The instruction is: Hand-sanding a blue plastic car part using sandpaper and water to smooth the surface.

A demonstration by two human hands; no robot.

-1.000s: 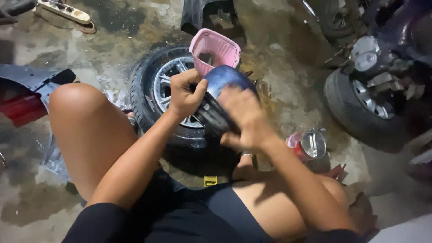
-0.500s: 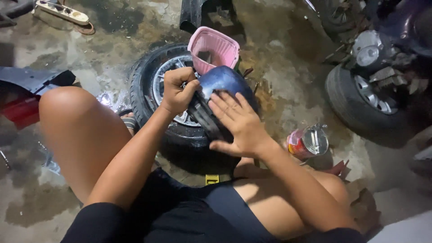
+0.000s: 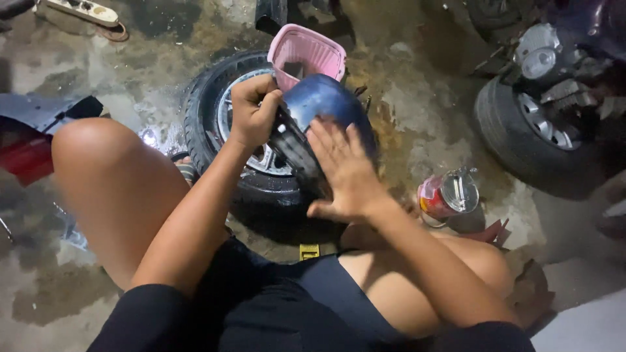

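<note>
The right hand (image 3: 342, 173) is sliding down the near side of the blue curved panel (image 3: 323, 107), fingers now spreading flat where half a second ago they were curled over its top. The left hand (image 3: 253, 112) is keeping its fist clenched on the panel's left edge, right over the black trim (image 3: 293, 146).

To do this step well, I'd say the left hand should be holding firm as the anchor while the right palm is pressing evenly, not letting the glossy shell twist or slip against the wheel (image 3: 225, 130) lying behind it.

The panel is sitting in mid-air above the person's lap, just in front of the wheel and near the pink basket (image 3: 306, 55) at the far side. It is looking smooth, dark blue and shiny, domed like a scooter body cover, with a black ribbed underside showing at its left. A red tin (image 3: 447, 195) is lying on the stained concrete floor (image 3: 424, 117) to the right.
</note>
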